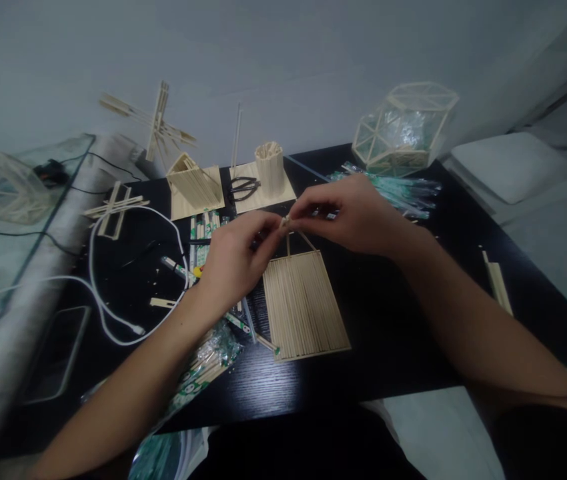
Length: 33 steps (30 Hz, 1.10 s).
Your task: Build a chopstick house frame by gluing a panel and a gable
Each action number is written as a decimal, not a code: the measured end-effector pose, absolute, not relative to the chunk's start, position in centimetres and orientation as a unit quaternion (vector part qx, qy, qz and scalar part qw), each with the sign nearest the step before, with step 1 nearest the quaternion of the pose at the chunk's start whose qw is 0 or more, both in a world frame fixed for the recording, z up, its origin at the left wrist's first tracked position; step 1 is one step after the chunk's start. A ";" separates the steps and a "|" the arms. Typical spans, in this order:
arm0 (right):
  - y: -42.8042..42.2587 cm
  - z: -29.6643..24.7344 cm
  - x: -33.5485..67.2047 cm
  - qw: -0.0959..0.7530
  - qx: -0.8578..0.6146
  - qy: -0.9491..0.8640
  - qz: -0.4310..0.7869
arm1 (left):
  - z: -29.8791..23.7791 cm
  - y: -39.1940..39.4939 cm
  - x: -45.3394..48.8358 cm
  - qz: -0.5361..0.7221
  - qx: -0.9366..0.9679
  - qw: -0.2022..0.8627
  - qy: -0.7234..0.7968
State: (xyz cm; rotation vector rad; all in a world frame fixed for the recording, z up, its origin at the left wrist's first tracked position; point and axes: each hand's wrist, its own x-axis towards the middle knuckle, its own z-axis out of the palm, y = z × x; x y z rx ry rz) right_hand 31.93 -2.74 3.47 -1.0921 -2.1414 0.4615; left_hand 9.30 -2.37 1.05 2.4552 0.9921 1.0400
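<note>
L hand (236,257) & R hand (351,217): grip narrow, fingertips pinching small stick piece (285,222), approx. ctr of frame, beyond upper edge of stick panel (306,307) on table (386,333). Step in hand, prob.: fingertip fitting of sticks. Next move appears to req. steady alignment, light pressure.

The left hand (236,250) and right hand (349,210) partly hide a small pale piece (285,221), too blurred to identify.

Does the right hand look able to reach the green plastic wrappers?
Probably yes: the wrappers lie near the right hand, with nothing visible between, though it may need to release the small wooden piece.
</note>
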 end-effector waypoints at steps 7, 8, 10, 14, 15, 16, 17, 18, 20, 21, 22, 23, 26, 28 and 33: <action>-2.9 3.6 31.8 0.342 -0.423 -0.819 0.182 | 1.0 -2.4 9.4 0.366 0.852 0.147 0.345; -2.9 3.6 31.8 0.341 -0.425 -0.818 0.182 | 1.0 -2.4 9.4 0.367 0.852 0.147 0.344; -2.9 3.6 31.8 0.343 -0.424 -0.819 0.181 | 1.0 -2.4 9.3 0.367 0.852 0.146 0.343; -2.8 3.5 31.7 0.353 -0.408 -0.822 0.180 | 0.9 -2.4 9.3 0.369 0.851 0.146 0.345; -2.9 3.5 31.7 0.354 -0.408 -0.822 0.181 | 0.9 -2.4 9.3 0.370 0.850 0.146 0.345; -2.9 3.5 31.7 0.353 -0.409 -0.822 0.182 | 0.9 -2.4 9.3 0.371 0.850 0.145 0.345; -2.9 3.5 31.7 0.353 -0.410 -0.821 0.183 | 0.9 -2.4 9.4 0.373 0.849 0.144 0.345; -2.9 3.5 31.7 0.352 -0.412 -0.820 0.184 | 0.8 -2.4 9.4 0.375 0.849 0.144 0.344; -3.0 3.5 31.6 0.352 -0.414 -0.819 0.184 | 0.8 -2.4 9.4 0.378 0.847 0.145 0.343; -3.0 3.5 31.6 0.352 -0.415 -0.819 0.183 | 0.8 -2.3 9.4 0.378 0.847 0.146 0.343; -3.0 3.5 31.6 0.352 -0.416 -0.818 0.183 | 0.8 -2.3 9.4 0.378 0.848 0.146 0.343; -3.0 3.4 31.6 0.352 -0.416 -0.818 0.184 | 0.8 -2.3 9.4 0.377 0.848 0.147 0.342; -2.9 3.3 31.6 0.357 -0.409 -0.818 0.189 | 0.8 -2.3 9.2 0.373 0.852 0.147 0.337; -2.9 3.3 31.6 0.360 -0.405 -0.818 0.191 | 0.8 -2.3 9.2 0.370 0.853 0.146 0.338; -2.9 3.2 31.6 0.366 -0.405 -0.817 0.184 | 0.8 -2.3 9.2 0.376 0.850 0.147 0.340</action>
